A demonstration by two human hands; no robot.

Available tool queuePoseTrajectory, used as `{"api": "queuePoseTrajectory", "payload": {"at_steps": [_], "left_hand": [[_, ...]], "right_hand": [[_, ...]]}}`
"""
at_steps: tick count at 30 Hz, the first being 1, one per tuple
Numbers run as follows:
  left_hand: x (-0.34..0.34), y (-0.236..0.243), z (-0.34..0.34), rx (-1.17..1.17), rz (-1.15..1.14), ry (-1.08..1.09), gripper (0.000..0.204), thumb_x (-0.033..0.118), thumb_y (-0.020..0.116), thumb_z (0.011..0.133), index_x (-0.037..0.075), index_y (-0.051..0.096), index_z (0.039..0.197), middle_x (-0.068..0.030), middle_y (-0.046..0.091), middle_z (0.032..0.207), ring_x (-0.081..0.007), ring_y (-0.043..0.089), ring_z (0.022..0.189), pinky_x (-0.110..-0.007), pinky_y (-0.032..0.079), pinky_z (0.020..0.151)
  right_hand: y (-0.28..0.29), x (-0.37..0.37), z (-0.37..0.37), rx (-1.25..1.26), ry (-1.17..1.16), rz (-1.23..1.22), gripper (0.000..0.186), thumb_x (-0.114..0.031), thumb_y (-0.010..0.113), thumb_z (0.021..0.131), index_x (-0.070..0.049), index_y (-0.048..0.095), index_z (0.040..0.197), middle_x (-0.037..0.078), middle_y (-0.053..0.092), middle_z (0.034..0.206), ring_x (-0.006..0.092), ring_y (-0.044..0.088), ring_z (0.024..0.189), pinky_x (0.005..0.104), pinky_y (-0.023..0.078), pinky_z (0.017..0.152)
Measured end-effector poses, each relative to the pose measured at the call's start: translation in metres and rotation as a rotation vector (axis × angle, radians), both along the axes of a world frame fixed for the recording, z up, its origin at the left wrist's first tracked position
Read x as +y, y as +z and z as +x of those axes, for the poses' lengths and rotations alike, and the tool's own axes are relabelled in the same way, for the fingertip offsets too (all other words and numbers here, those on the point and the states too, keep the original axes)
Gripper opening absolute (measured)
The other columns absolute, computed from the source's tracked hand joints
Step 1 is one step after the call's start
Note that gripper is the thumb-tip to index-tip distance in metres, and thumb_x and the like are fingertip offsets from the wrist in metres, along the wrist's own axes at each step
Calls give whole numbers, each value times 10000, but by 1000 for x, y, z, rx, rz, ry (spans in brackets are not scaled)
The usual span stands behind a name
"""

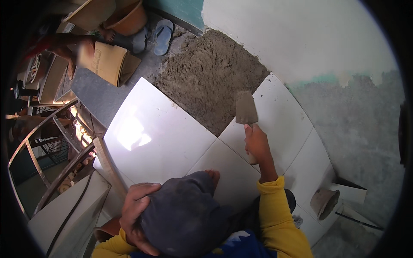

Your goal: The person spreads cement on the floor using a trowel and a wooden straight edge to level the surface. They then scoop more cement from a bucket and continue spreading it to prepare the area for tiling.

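Observation:
My right hand (258, 146) is closed round the handle of a trowel (246, 108). The flat, mortar-coated blade points away from me, over the border between the wet mortar (206, 73) and a white floor tile (275, 112). That grey mortar bed is rough on top and fills the corner by the wall. On my bent left knee (180, 215), in dark cloth, rests my left hand (135, 210), fingers and thumb spread over its side. A large glossy white tile (155, 133) borders the mortar on the left. My bare toes (213, 175) show beyond the knee.
Grey slippers (163, 38), orange-brown tubs (125, 19) and folded cardboard (105, 62) lie at the far left, near another person's arm (64, 47). A curved metal frame (47, 150) stands left. A mortar-stained bucket (325, 202) lies right, near the part-plastered wall (357, 116).

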State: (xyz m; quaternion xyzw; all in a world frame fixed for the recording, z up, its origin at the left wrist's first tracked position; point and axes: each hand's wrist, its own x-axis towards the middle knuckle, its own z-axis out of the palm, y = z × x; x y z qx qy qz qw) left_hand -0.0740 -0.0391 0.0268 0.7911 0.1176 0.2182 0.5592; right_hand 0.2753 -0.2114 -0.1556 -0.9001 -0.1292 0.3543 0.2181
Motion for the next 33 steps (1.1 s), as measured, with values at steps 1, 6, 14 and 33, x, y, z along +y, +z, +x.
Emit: {"api": "queuePoseTrajectory", "payload": {"at_steps": [1, 6, 14, 33], "left_hand": [[-1, 2, -2, 7, 4, 13, 975, 788, 542, 966, 134, 353, 1663, -349, 568, 1410, -444, 600, 1244, -561, 483, 1073], [-10, 1, -5, 6, -2, 50, 924, 743, 567, 981, 150, 362, 1660, -334, 575, 1409, -438, 607, 1233, -559, 495, 1057], [-3, 2, -4, -3, -18, 54, 829, 635, 618, 1000, 142, 409, 1632, -310, 623, 1360, -436, 633, 1209, -558, 502, 1042], [13, -16, 0, -56, -131, 41, 1129, 782, 814, 771, 55, 490, 1572, -350, 609, 1375, -430, 622, 1210, -522, 496, 1019]], "right_hand": [[9, -1, -10, 97, -77, 37, 454, -405, 498, 1131, 38, 591, 1159, 133, 648, 817, 186, 629, 529, 357, 531, 487], [13, -1, -63, 381, -429, 400, 408, -395, 487, 1130, 2, 577, 1150, 74, 580, 793, 153, 597, 532, 339, 506, 473], [-16, 70, -89, 532, -630, 670, 392, -396, 437, 1136, -17, 512, 1205, 69, 540, 835, 166, 561, 534, 336, 497, 467], [-11, 201, -59, 583, -284, 544, 317, -376, 464, 1123, -61, 492, 1096, 49, 496, 827, 164, 548, 592, 349, 498, 509]]}}
